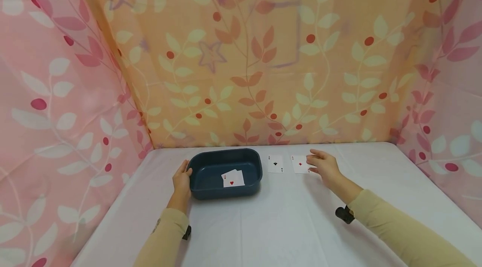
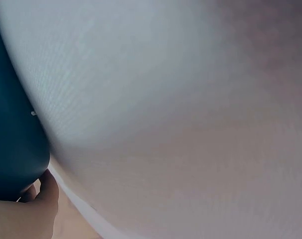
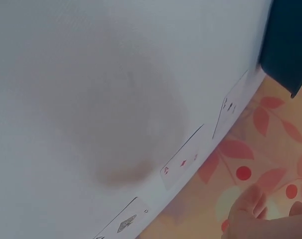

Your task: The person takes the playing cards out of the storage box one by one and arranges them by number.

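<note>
My left hand (image 1: 182,179) grips the left end of a dark blue rectangular basin (image 1: 226,192), thumb at the rim. Inside the basin an ace of hearts (image 1: 236,179) lies over at least one other card. To the right of the basin, an ace of clubs (image 1: 275,163) and an ace of diamonds (image 1: 298,163) lie face up on the table. My right hand (image 1: 326,168) is raised over the right side of the diamond card, fingers loosely bent and holding nothing. A spade card (image 3: 126,223) shows in the right wrist view; my right hand hides it in the head view.
A white cloth covers the table (image 1: 271,225). Behind it hangs an orange leaf-patterned curtain (image 1: 244,57), with pink curtains (image 1: 56,112) at both sides. Each wrist carries a small black camera (image 1: 344,214).
</note>
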Demonstrator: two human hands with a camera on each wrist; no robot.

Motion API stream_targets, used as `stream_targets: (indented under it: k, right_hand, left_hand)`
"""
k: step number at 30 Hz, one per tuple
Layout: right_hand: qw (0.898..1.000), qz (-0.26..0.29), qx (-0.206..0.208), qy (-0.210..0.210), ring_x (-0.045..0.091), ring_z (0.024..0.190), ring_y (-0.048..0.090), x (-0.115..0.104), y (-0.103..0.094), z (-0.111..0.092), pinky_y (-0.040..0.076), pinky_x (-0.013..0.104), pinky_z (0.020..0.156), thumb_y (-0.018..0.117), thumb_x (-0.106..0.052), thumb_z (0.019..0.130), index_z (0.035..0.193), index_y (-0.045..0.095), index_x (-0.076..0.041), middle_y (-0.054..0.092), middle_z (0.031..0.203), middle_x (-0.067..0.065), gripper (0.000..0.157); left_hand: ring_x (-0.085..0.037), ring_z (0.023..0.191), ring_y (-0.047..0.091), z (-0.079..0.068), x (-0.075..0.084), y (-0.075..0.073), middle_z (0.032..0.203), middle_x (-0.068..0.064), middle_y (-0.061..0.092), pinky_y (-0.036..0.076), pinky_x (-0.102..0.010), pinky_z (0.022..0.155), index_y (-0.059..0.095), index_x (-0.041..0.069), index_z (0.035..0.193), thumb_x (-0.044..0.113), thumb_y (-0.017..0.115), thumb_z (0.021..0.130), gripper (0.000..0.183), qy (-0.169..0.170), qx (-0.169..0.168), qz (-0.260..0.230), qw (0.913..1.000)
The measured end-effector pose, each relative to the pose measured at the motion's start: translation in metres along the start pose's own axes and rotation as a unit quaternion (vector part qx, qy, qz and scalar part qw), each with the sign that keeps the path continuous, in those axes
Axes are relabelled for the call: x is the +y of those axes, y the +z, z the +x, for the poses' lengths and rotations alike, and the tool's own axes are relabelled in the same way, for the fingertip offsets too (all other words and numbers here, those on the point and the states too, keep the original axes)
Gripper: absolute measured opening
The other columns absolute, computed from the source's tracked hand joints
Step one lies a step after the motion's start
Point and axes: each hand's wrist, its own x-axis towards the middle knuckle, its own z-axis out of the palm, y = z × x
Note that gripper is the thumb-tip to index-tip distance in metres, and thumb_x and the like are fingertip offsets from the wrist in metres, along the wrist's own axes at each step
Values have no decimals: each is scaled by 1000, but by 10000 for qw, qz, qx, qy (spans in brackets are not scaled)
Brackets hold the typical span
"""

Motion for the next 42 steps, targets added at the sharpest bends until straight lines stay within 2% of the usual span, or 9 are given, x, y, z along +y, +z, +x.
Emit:
stream_targets:
  k: [5,14,23,29,36,42]
  right_hand:
    - [9997,191,-170,-38,2,81,63,0,9,-3,55,28,82,53,0,97,144,32,13,62,92,-7,53]
    - [9979,581,-294,-11,3,79,62,2,30,-8,55,23,73,53,4,96,144,31,14,63,99,2,53]
    - [9959,749,-498,-24,7,84,65,4,50,-10,55,26,79,54,3,96,142,34,14,62,98,2,51]
    - [9936,849,-745,-47,11,88,67,4,67,-14,55,30,85,55,0,97,142,36,12,62,112,17,50]
    - [9907,930,-992,-105,13,88,69,6,85,-17,53,37,90,56,0,96,140,39,12,64,111,16,49]
    - [9898,933,-1073,-67,20,95,69,6,101,-18,50,40,93,59,-1,95,139,43,9,59,121,27,47]
  left_hand:
    - [-21,144,18,-1,-1,0,156,-14,24,15,-30,116,23,1,152,-4,37,102,52,1,29,-26,10000]
    - [-21,145,16,-3,-2,-3,157,-13,21,14,-29,116,19,2,153,-3,36,102,53,-27,-40,-27,10000]
    - [-21,145,16,-3,-3,-3,157,-13,20,14,-28,116,18,2,152,-3,36,103,53,5,-63,-9,10000]
    - [-21,145,17,-4,-1,-2,157,-13,22,15,-29,116,20,2,152,-2,37,102,53,-19,-33,-37,10000]
    - [-22,144,18,-4,0,0,156,-15,24,16,-29,116,22,0,152,-4,37,102,52,-1,28,36,10000]
    - [-21,144,19,-3,1,1,156,-14,23,17,-27,116,22,1,152,-3,37,102,52,1,45,-52,10000]
